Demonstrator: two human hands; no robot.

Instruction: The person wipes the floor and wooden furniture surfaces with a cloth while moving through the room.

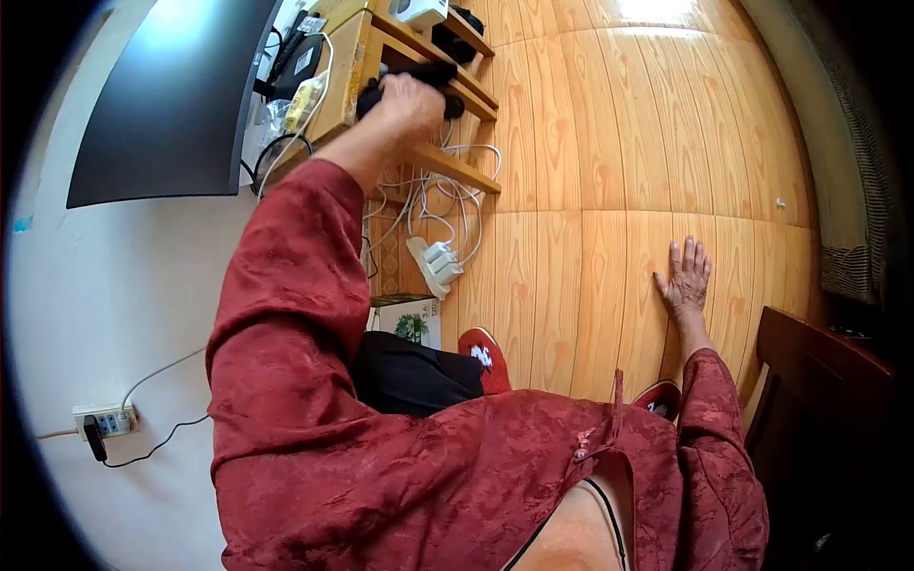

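My left hand (411,103) reaches into the open side of a wooden stand (347,81), fingers bent down over a black, soft-looking bundle (428,74). Its fingertips are partly hidden, but the hand looks closed on the bundle. More black material shows on both sides of the hand. Below it, white cables (457,190) hang in a tangle. My right hand (687,281) is on the other side, palm down with fingers spread, above the wood-patterned floor (562,276). It holds nothing. Whether it touches the floor I cannot tell.
A dark monitor (171,95) stands at the left, with small items beside it. A white power strip (433,266) with plugs lies on the floor near a printed box (409,322). A wall socket (107,420) is at the lower left. A dark wooden chair (819,381) stands at right.
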